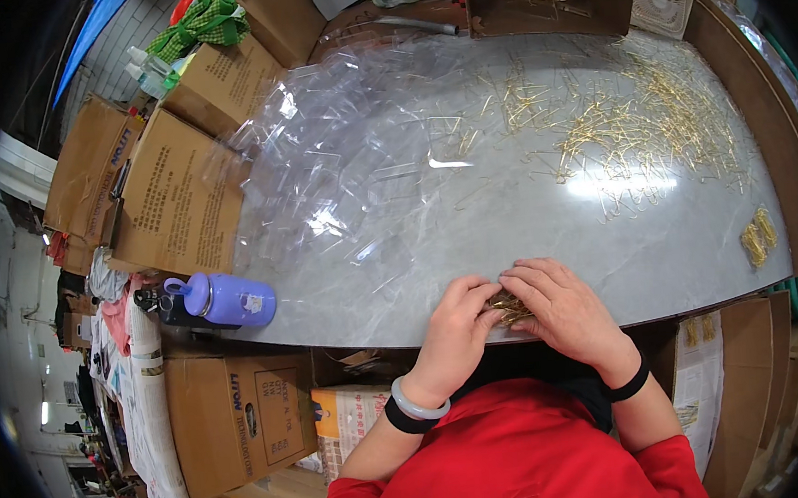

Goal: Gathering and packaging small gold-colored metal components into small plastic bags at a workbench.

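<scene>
At the table's near edge, my left hand [465,323] and my right hand [562,307] are cupped together around a small bunch of gold wire hooks [510,308]. Fingers of both hands press on the bunch from either side, and most of it is hidden beneath them. Many more loose gold wire hooks [677,123] lie scattered across the right half of the grey table [509,232]. Two small gold bundles [758,238] rest near the table's right edge, apart from my hands.
Clear plastic pieces [337,152] are heaped on the table's left half. A purple bottle [231,299] lies at the left edge, beside cardboard boxes [178,195]. An open cardboard box [548,3] and a white fan [664,4] stand at the back. A cardboard wall [766,75] borders the right.
</scene>
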`<state>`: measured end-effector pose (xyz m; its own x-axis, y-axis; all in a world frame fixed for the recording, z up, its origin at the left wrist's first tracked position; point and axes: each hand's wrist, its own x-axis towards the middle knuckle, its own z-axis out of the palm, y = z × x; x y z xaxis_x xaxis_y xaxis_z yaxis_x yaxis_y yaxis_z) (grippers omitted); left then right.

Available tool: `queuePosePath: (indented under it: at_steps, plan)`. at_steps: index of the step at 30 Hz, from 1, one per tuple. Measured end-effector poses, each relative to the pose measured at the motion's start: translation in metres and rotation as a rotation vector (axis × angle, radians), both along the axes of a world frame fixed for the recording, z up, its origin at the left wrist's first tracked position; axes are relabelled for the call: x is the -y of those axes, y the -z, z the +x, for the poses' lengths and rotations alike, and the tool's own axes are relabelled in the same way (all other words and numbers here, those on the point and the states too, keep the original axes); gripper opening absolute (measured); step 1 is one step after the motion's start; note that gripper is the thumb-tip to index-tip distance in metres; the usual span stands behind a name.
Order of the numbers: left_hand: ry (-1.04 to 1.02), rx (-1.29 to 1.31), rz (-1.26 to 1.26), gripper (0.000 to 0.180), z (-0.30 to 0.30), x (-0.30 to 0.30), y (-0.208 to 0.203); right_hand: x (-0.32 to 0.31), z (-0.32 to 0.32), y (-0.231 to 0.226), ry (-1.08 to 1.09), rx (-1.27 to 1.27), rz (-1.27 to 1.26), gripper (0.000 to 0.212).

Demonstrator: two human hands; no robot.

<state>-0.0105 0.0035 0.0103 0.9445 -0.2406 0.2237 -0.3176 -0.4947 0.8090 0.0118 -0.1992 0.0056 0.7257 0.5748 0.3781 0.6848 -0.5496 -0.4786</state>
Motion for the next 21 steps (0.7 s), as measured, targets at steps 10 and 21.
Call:
queuePosePath:
  at_steps: [10, 21]
  plan:
    - [-0.142, 0.103, 0.333, 0.024, -0.015, -0.023, -0.002, 0.002, -0.001, -0.002, -0.001, -0.050, 0.033, 0.058]
    - [-0.091, 0.100, 0.194, 0.024, 0.000, -0.002, 0.012, 0.002, 0.000, 0.001, -0.011, -0.007, -0.016, 0.063]
